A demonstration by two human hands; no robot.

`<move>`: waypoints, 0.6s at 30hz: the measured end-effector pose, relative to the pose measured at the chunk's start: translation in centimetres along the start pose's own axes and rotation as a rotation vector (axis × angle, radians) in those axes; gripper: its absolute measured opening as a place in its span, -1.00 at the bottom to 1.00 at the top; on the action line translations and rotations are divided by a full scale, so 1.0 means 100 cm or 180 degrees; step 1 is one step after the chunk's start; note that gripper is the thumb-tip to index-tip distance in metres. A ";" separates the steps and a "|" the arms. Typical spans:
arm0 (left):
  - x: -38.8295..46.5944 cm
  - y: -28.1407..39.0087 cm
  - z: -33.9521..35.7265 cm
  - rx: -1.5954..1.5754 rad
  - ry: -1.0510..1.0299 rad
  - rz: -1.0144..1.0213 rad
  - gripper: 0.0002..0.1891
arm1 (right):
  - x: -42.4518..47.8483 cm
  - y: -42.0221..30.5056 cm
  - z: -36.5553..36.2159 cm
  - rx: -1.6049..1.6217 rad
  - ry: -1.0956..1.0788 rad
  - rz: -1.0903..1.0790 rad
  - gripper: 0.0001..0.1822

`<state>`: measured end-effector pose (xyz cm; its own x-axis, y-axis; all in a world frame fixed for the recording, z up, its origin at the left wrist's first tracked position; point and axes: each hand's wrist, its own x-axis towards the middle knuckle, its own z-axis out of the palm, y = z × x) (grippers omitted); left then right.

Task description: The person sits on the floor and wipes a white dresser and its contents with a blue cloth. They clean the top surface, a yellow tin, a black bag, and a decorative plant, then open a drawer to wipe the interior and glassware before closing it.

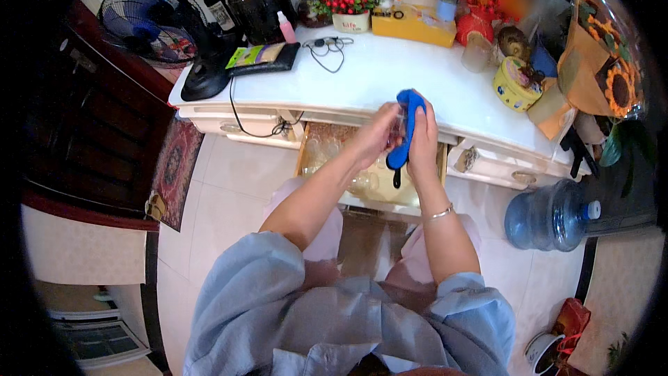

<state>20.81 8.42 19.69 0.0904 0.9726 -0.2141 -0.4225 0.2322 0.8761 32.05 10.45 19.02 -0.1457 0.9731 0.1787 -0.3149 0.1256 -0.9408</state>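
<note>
Both hands are raised over an open drawer (402, 196) of the white cabinet. My left hand (377, 133) grips a clear object (399, 121), seemingly a glass, which presses against a blue cloth (412, 138). My right hand (424, 138) is closed around the far side of that cloth. A black strip or loop (397, 178) hangs below the cloth. Inside the drawer, beneath my left forearm, lie several clear glasses (318, 149), partly hidden.
On the white tabletop (261, 89) stand a black fan (198, 75), a purple-lidded jar (261, 10), red berries in a pot (350, 21), a yellow box (412, 30) and a yellow tin (516, 86). A large blue water bottle (545, 214) lies on the floor to the right.
</note>
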 end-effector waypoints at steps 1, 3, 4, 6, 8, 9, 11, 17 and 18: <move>-0.002 -0.002 0.000 -0.0394 -0.0060 -0.0062 -0.65 | -0.001 0.004 -0.001 0.0165 -0.0017 0.0264 -0.65; 0.002 0.001 -0.002 -0.1118 0.0182 -0.0136 -0.60 | 0.000 0.009 0.002 0.0115 0.0040 0.0417 -0.66; 0.004 0.004 -0.006 -0.1107 0.0181 -0.0029 -0.59 | 0.002 0.009 0.005 -0.0103 0.0112 0.0295 -0.67; 0.003 0.006 -0.007 -0.1020 0.0289 0.0081 -0.58 | 0.000 -0.005 0.007 0.0347 0.0256 0.0336 -0.67; 0.004 0.007 -0.004 -0.0870 0.0500 0.0088 -0.58 | 0.007 -0.005 -0.001 0.0825 0.0265 0.0176 -0.62; 0.007 0.004 -0.009 -0.0786 0.0590 0.0067 -0.59 | 0.003 -0.018 0.001 0.0376 0.0175 -0.0079 -0.59; 0.014 -0.007 -0.023 -0.0622 0.0772 0.0023 -0.61 | 0.002 -0.017 0.006 -0.1457 -0.0439 -0.1612 -0.50; -0.005 0.008 0.000 0.0426 0.0961 0.0588 -0.72 | 0.005 -0.004 -0.003 -0.2336 -0.0364 -0.1138 -0.62; -0.007 0.008 0.004 0.0563 0.1051 0.0826 -0.72 | 0.005 -0.002 -0.003 -0.2300 -0.0345 -0.0850 -0.65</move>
<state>20.80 7.95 20.75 -0.3027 0.9498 -0.0788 -0.2300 0.0074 0.9732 32.34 10.92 19.22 -0.2537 0.8724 0.4178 0.3318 0.4842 -0.8096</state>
